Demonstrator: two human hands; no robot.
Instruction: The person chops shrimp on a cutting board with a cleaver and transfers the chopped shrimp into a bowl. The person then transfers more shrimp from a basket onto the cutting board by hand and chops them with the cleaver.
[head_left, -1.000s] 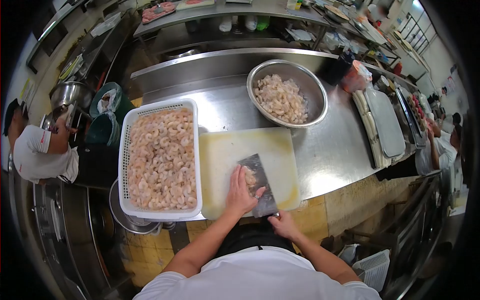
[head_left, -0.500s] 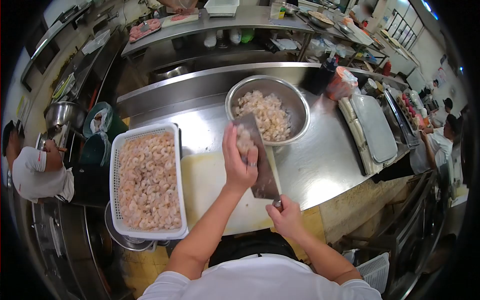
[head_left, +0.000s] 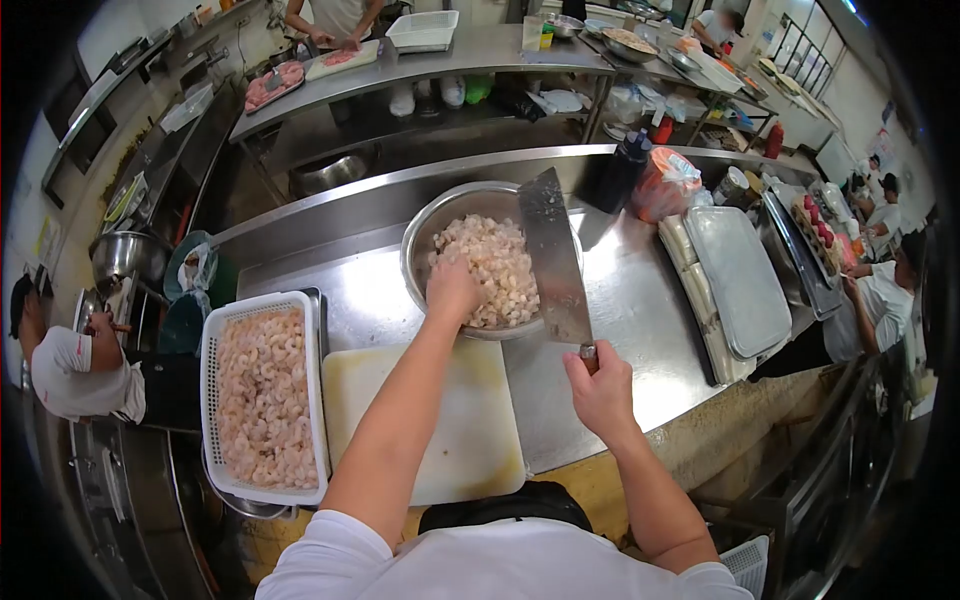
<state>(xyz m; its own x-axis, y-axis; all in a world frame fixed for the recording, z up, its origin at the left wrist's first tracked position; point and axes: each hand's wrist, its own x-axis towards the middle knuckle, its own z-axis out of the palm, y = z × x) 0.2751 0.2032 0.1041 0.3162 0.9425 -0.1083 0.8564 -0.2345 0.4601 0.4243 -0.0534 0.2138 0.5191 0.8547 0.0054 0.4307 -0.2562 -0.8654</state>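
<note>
My right hand (head_left: 604,392) grips the handle of a cleaver (head_left: 556,262), its broad blade raised over the right side of a steel bowl (head_left: 414,250). Chopped shrimp (head_left: 492,262) fill much of that bowl. Reaching in from the near left, my left hand (head_left: 455,290) touches the pieces, and its fingers are mostly hidden there. Below the bowl lies a white cutting board (head_left: 450,425), yellowed at its edges and bare except for a tiny speck. To its left, a white perforated basket (head_left: 210,390) is full of peeled shrimp (head_left: 262,400).
A dark bottle (head_left: 618,175) and an orange-and-white bag (head_left: 664,185) stand behind the bowl. At the right lies a lidded tray (head_left: 738,285). A raised metal edge runs along the steel table's back. Other people work at the far counter, left and right.
My left hand has gone from beside the cleaver blade, where it held shrimp pieces, down into the bowl. The cleaver has shifted up and right, its blade now bare of the heap. The view has shifted.
</note>
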